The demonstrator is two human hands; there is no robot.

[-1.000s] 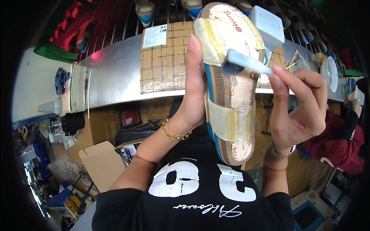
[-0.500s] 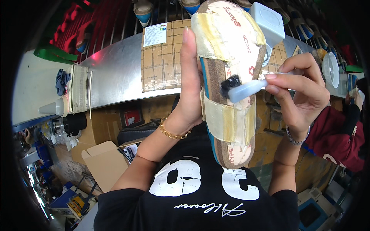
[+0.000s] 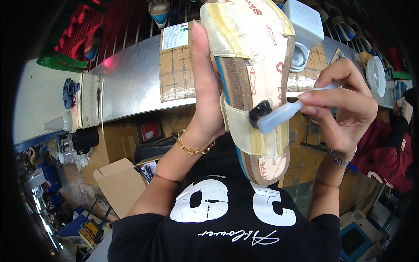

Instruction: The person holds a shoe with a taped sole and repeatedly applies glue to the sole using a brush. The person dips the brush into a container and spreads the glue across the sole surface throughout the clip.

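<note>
My left hand (image 3: 205, 87) grips a sandal upper with a cork footbed (image 3: 264, 74) from its left side, thumb pointing up along the edge. The underside faces me: pale board in the middle, brown cork rim, blue edge, and two strap ends with yellowish glued bands folded over it. Between thumb and fingers, my right hand (image 3: 338, 102) pinches the handle of a small brush (image 3: 279, 117) with a translucent whitish handle. Its black bristles rest against the lower strap band, just right of the cork edge.
Ahead is a metal bench (image 3: 126, 74) with a cardboard box (image 3: 176, 65) and a white plastic container (image 3: 303, 24). Beyond it, several sandals stand on a rack of bars (image 3: 126, 26). An opened carton (image 3: 118, 185) is at lower left. A person in maroon (image 3: 388, 148) works at right.
The brush has moved down from the middle of the underside onto the lower strap band. The sandal has shifted slightly left and tilted, still in my left hand.
</note>
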